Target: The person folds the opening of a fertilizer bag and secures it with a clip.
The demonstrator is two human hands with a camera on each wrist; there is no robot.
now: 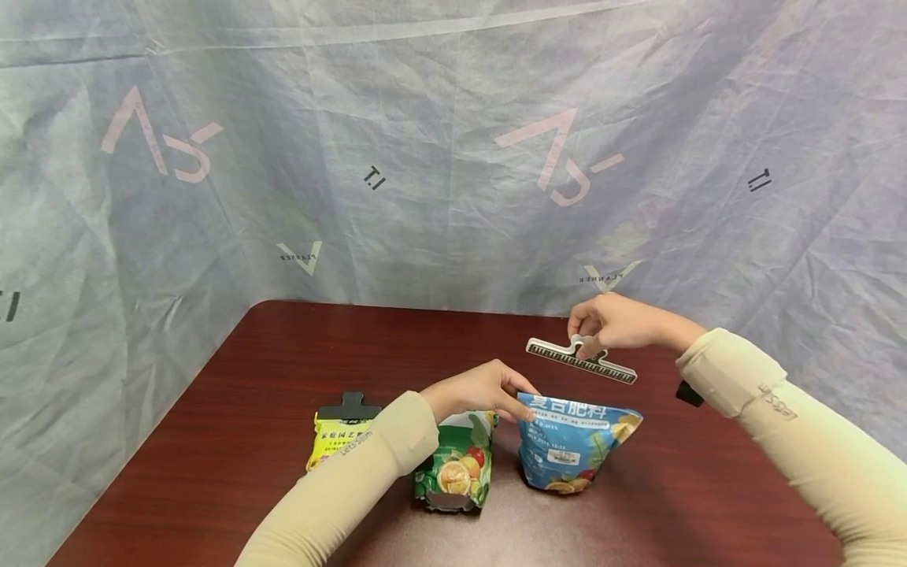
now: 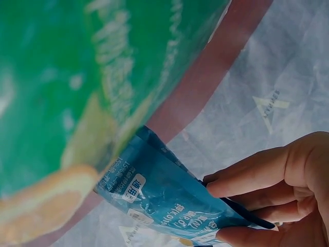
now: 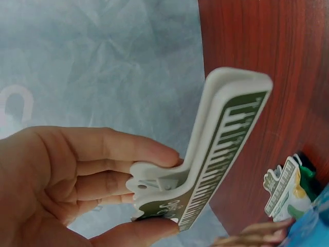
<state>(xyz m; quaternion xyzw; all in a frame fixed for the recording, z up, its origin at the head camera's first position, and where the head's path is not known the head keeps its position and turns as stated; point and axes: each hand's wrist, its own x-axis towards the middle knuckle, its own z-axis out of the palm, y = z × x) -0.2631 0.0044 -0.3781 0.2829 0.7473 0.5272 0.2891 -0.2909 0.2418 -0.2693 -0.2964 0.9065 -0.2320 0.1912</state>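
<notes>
My left hand [image 1: 485,388] pinches the top left corner of a blue fertilizer bag [image 1: 570,453], which stands upright on the table. In the left wrist view the thumb and fingers [image 2: 252,172] lie on either side of the bag's folded top edge. My right hand [image 1: 616,321] holds a long white bag clip [image 3: 221,149] with a piano-key print, raised above and behind the blue bag. Thumb and fingers squeeze the clip's handles, and its long bar points away from the palm.
A green bag [image 1: 460,465] with fruit pictures stands left of the blue one, with a similar piano-key clip [image 3: 281,185] on its top. Further left is a yellow bag [image 1: 336,441] with a black clip [image 1: 350,406], partly behind my left sleeve. A grey cloth [image 1: 439,157] hangs behind the table [image 1: 354,339].
</notes>
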